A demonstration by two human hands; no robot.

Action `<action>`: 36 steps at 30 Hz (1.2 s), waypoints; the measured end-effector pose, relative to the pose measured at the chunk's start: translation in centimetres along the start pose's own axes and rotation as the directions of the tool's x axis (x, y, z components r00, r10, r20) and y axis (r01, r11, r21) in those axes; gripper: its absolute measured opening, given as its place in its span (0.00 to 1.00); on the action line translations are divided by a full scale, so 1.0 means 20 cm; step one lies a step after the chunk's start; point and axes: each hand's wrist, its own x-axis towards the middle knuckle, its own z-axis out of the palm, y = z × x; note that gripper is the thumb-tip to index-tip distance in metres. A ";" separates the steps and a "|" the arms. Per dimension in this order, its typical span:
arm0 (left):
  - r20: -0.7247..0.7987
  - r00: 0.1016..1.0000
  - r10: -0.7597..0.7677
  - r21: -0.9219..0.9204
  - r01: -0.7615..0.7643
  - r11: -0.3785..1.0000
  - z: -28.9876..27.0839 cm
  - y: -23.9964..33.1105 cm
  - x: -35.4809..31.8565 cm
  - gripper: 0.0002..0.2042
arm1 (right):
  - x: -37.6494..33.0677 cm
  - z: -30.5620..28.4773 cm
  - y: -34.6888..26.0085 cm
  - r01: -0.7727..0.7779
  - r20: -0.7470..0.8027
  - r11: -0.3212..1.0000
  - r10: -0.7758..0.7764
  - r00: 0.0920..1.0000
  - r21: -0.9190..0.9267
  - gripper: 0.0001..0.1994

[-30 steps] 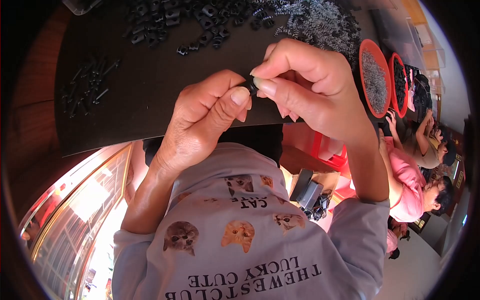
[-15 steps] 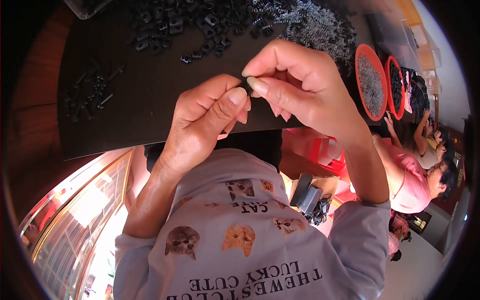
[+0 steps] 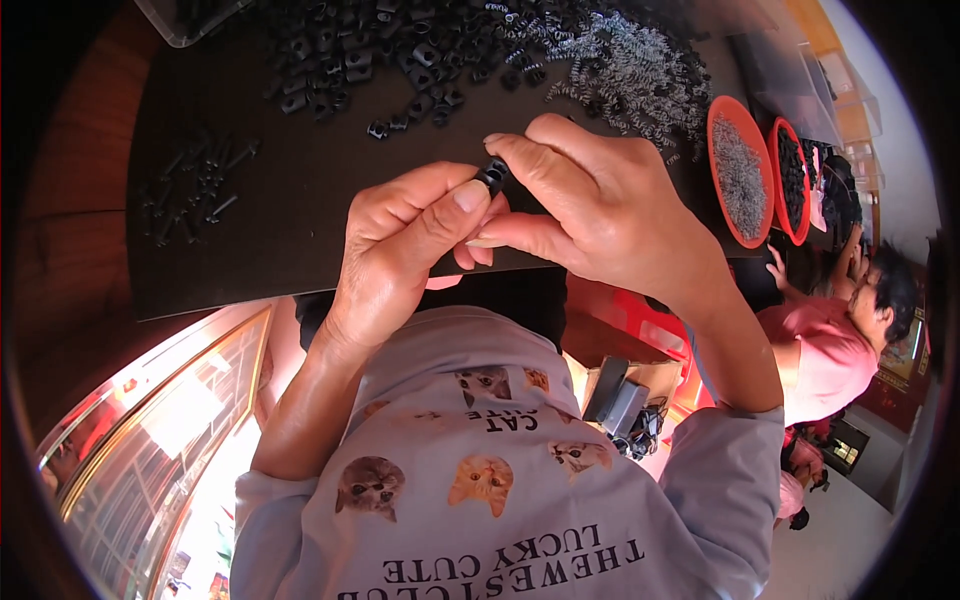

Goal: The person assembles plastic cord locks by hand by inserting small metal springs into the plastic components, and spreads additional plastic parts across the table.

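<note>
My left hand (image 3: 400, 225) pinches a small black plastic cord lock (image 3: 492, 174) between thumb and fingers, its upper end sticking out past the thumb tip. A hole shows in its side. My right hand (image 3: 590, 200) is close against it: the index fingertip touches or nearly touches the top of the cord lock, while the thumb stretches out below, beside my left fingers. Thumb and index are spread apart. Past my hands, a heap of black cord lock parts (image 3: 350, 60) and a pile of small metal springs (image 3: 630, 75) lie on the dark table (image 3: 270, 210).
Several thin dark pins or screws (image 3: 205, 185) lie at the table's left. A red bowl of springs (image 3: 738, 170) and a red bowl of black parts (image 3: 790, 180) stand at the right. A clear plastic container (image 3: 185, 20) is far left. Another person (image 3: 830, 350) sits at right.
The right thumb has left the cord lock and moved down, while the index finger is at its upper end. More of the cord lock shows now in my left hand.
</note>
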 end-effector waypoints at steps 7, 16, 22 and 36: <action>0.055 0.998 0.029 0.022 -0.030 0.999 0.00 0.00 0.01 0.12 | 0.02 0.01 0.03 0.101 -0.090 0.986 -0.113 0.990 -0.130 0.15; 0.097 0.993 0.069 0.063 -0.075 0.995 0.00 0.00 0.00 0.11 | 0.03 -0.02 0.01 0.109 0.015 0.989 -0.108 0.994 -0.096 0.16; 0.092 0.992 0.083 0.089 -0.092 0.992 0.00 -0.01 -0.01 0.11 | 0.03 -0.01 0.00 0.152 -0.013 0.979 -0.155 0.988 -0.133 0.13; 0.123 0.983 0.134 0.215 -0.159 0.964 0.01 -0.03 -0.02 0.26 | -0.12 -0.15 0.09 -0.034 -0.194 0.975 -0.010 0.981 -0.219 0.15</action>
